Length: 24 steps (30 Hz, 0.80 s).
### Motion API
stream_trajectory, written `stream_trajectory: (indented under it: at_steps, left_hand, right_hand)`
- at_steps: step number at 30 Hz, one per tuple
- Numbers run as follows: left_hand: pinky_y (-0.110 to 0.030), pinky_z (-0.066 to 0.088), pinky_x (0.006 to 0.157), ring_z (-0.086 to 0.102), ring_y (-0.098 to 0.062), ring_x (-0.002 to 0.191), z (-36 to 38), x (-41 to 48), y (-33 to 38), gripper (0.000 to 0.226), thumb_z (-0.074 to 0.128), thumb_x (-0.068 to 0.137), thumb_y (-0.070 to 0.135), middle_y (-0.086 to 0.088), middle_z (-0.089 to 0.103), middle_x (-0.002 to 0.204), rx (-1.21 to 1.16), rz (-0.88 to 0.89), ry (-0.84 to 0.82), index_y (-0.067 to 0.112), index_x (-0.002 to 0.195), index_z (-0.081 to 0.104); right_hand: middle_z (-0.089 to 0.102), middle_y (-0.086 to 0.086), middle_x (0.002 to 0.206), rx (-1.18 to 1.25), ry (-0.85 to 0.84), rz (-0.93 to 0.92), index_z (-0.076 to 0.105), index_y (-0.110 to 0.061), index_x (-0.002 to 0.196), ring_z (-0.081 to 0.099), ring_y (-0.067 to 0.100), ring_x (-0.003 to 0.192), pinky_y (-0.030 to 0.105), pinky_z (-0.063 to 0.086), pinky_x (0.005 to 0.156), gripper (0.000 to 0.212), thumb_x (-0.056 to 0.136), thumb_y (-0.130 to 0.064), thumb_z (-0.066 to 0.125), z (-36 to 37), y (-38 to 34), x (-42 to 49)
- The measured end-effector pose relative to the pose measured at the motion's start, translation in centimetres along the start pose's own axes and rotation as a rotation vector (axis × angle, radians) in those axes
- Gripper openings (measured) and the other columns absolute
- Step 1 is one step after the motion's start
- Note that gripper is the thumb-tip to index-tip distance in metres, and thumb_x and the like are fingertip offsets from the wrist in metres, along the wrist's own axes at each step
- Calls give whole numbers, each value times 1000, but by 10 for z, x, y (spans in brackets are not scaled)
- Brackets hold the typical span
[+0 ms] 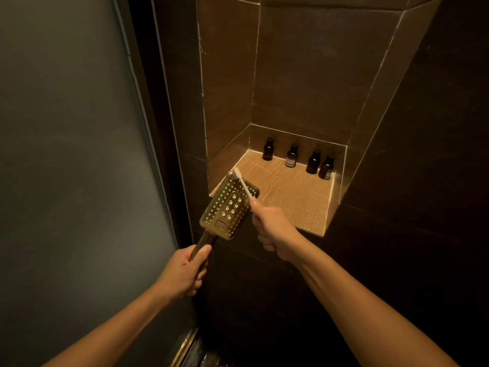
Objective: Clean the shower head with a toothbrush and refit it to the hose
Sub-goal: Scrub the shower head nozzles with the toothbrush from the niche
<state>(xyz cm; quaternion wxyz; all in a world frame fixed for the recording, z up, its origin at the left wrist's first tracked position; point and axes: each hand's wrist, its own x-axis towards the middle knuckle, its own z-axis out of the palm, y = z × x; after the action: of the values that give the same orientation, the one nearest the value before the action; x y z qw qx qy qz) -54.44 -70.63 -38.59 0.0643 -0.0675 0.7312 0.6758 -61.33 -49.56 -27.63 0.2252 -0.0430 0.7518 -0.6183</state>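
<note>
A rectangular metal shower head (pixel 225 207) with rows of small nozzles faces up at me in the middle of the view. My left hand (pixel 182 271) grips its handle from below. My right hand (pixel 272 229) holds a white toothbrush (pixel 242 182) by its lower end. The brush lies across the upper part of the nozzle face, its head at the top edge. No hose is in view.
A tiled wall niche (pixel 296 202) lies just behind the shower head, with several small dark bottles (pixel 292 156) along its back. A frosted glass panel (pixel 74 154) fills the left side. Dark tiled walls stand to the right and below.
</note>
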Motion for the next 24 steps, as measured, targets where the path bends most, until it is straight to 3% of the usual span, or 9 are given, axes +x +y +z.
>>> stream_trajectory:
  at_steps: [11, 13, 16, 20, 24]
  left_hand:
    - [-26, 38, 37, 48, -17, 40, -13, 5, -10, 36, 56, 84, 62, 3, 53, 53, 131, 78, 103, 31, 66, 56]
    - [-27, 40, 37, 49, -19, 41, -14, 6, -10, 35, 56, 87, 58, 3, 54, 53, 165, 98, 119, 30, 66, 56]
    - [-27, 41, 37, 50, -18, 40, -16, 8, -11, 34, 55, 93, 48, 3, 54, 51, 192, 112, 153, 29, 65, 55]
    - [-26, 42, 38, 51, -16, 40, -15, 11, -9, 36, 56, 94, 45, 3, 54, 50, 257, 153, 190, 24, 66, 54]
    - [-28, 43, 39, 52, -14, 41, -14, 14, -12, 39, 56, 96, 43, 2, 52, 50, 336, 182, 241, 17, 67, 53]
  right_hand:
    - [40, -8, 53, -258, -11, -64, 49, -24, 61, 31, 6, 40, 17, 24, 36, 50, 96, -59, 45, 0, 10, 6]
    - [41, -8, 53, -241, 12, -64, 50, -24, 60, 32, 6, 40, 18, 25, 37, 50, 96, -58, 45, 0, 13, 7]
    - [42, -11, 48, -417, -19, -55, 51, -26, 57, 35, 5, 41, 23, 31, 46, 52, 94, -62, 44, 8, 19, 6]
    - [42, -12, 47, -355, 52, -94, 50, -26, 57, 35, 3, 40, 24, 31, 47, 52, 93, -63, 44, 10, 24, 8]
    - [45, -12, 45, -490, -15, -57, 53, -25, 57, 39, 4, 40, 27, 34, 50, 53, 93, -63, 45, 18, 31, 5]
